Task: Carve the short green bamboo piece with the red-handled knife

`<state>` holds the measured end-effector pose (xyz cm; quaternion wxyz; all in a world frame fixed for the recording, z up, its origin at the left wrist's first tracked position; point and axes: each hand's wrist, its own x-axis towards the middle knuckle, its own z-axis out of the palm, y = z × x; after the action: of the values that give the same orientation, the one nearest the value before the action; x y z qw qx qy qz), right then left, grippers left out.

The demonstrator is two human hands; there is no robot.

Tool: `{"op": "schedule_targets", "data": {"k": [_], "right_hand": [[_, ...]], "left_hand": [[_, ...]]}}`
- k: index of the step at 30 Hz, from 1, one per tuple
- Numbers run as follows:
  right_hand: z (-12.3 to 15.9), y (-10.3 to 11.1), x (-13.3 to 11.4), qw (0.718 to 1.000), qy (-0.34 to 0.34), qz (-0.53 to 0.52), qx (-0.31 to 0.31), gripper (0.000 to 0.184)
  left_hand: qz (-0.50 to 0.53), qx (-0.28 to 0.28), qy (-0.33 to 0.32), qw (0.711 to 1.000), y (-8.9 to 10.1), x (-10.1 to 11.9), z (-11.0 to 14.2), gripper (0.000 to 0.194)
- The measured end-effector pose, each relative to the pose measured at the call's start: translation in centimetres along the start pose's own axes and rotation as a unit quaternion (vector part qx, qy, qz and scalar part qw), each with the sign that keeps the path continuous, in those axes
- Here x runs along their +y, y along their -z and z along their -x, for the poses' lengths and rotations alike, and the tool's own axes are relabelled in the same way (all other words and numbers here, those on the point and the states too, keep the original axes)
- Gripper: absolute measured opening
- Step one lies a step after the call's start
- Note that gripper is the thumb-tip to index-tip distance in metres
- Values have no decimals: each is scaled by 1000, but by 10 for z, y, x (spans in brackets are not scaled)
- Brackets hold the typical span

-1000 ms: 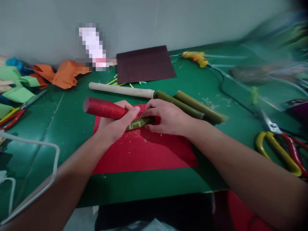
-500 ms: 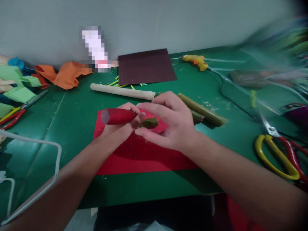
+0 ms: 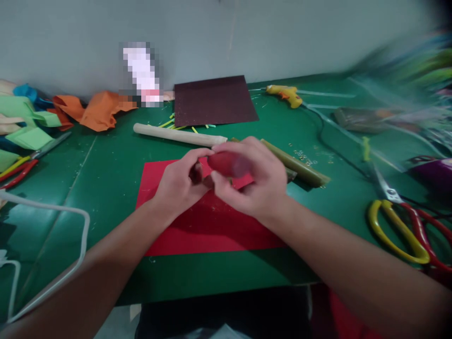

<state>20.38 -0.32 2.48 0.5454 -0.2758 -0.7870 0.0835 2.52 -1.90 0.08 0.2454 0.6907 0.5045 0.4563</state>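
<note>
Red tube (image 3: 223, 163), blurred, is mid-frame, pinched in R hand (image 3: 266, 176) fingers; L hand (image 3: 178, 183) fingers curled, can't tell if holding anything. Prob best w/ light, even pressure to avoid dents, turning it low over red sheet (image 3: 212, 230)

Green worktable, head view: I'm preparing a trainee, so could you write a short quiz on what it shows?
1. Multiple choice: what lies between the flat red sheet and the dark brown rectangular sheet?
A) yellow-and-red-handled scissors
B) a long, pale, round rod
C) crumpled orange paper

2. True or false: the smooth red cylinder is at the right hand, not lying on the green worktable.

3. Fill in the missing colour: the plastic glue gun to the right of the dark brown sheet is ____.

Key: 1 B; 2 true; 3 yellow.
</note>
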Motion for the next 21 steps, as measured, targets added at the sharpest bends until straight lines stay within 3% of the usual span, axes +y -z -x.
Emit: {"op": "schedule_targets", "data": {"k": [2, 5, 8, 11, 21], "right_hand": [[-4, 7, 3, 994, -74, -36, 77, 24], [-8, 13, 10, 968, -180, -80, 154, 22], [-7, 10, 17, 939, -257, -176, 142, 12], [-4, 4, 24, 917, -295, -248, 106, 14], [-9, 2, 15, 871, -395, -252, 149, 30]], "left_hand": [[16, 19, -20, 999, 1, 3, 0, 45], [50, 109, -35, 992, 1, 4, 1, 34], [55, 155, -26, 986, 2, 3, 2, 26], [48, 159, -20, 986, 3, 1, 1, 24], [58, 157, 11, 986, -1, 0, -3, 24]]}}
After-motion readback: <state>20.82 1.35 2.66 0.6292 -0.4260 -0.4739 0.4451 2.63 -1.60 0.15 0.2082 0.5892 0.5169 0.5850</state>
